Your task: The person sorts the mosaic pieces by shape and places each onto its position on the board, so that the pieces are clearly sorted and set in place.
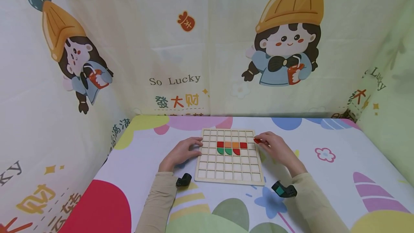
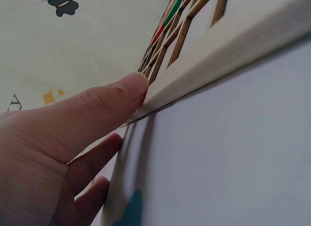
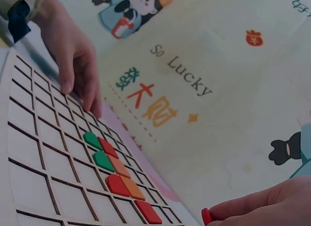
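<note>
A pale wooden grid board lies on the table. One row of its cells holds a red square, two orange squares and another red square. Below them sit two round-cornered green pieces and a round-cornered red piece. My left hand rests against the board's left edge; the left wrist view shows its thumb touching the rim. At the upper right edge, my right hand pinches a small red piece, mostly hidden by the fingers.
A patterned cloth covers the table. Behind it and at both sides hang cream printed curtains. Each forearm wears a small dark wrist device, one on the left and one on the right.
</note>
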Motion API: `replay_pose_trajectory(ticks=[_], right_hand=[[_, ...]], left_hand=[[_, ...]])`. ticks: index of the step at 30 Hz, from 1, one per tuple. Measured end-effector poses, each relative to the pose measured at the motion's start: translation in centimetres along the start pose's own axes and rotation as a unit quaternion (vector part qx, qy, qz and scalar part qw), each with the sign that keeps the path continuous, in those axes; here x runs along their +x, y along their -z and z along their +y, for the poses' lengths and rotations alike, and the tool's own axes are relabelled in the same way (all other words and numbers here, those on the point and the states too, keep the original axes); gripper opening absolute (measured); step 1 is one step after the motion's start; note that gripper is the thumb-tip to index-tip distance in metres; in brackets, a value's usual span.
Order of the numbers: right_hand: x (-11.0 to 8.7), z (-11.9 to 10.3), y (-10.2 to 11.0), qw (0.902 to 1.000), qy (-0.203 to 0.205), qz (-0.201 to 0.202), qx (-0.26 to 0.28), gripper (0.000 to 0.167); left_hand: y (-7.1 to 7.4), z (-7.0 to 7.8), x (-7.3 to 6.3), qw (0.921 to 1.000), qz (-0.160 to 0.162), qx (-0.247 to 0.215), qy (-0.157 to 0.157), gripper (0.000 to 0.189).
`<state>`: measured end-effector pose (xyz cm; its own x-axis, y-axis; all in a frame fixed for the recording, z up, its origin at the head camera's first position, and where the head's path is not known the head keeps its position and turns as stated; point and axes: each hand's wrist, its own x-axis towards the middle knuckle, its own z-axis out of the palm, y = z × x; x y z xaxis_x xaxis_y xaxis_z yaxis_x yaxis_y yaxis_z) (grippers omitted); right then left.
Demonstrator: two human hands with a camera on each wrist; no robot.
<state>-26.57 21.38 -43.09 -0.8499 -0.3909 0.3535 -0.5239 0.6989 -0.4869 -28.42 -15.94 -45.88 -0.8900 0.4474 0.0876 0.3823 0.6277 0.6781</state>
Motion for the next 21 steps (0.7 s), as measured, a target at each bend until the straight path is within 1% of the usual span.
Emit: replay_pose_trajectory(ticks=[6, 10, 15, 21], right_hand=[[0.3, -1.0, -0.4, 0.9997, -0.010, -0.018, 0.011, 0.029], [0.4, -1.4, -0.8, 0.9996, -0.013, -0.021, 0.008, 0.029], [0.6, -2.0, -1.5, 0.9993, -0.028, -0.024, 0.000, 0.027], [0.7, -2.4, -2.3, 0.9969, -0.066, -0.042, 0.007, 0.026]], left_hand=[[0.0, 0.0, 0.0, 1.0000, -0.002, 0.000, 0.000, 0.032], [0.0, 0.1, 0.0, 1.0000, -0.004, 0.000, 0.002, 0.032], [0.1, 0.2, 0.0, 1.0000, -0.003, -0.001, 0.009, 0.032], [0.0, 0.3, -0.1, 1.0000, -0.001, -0.002, 0.005, 0.031]])
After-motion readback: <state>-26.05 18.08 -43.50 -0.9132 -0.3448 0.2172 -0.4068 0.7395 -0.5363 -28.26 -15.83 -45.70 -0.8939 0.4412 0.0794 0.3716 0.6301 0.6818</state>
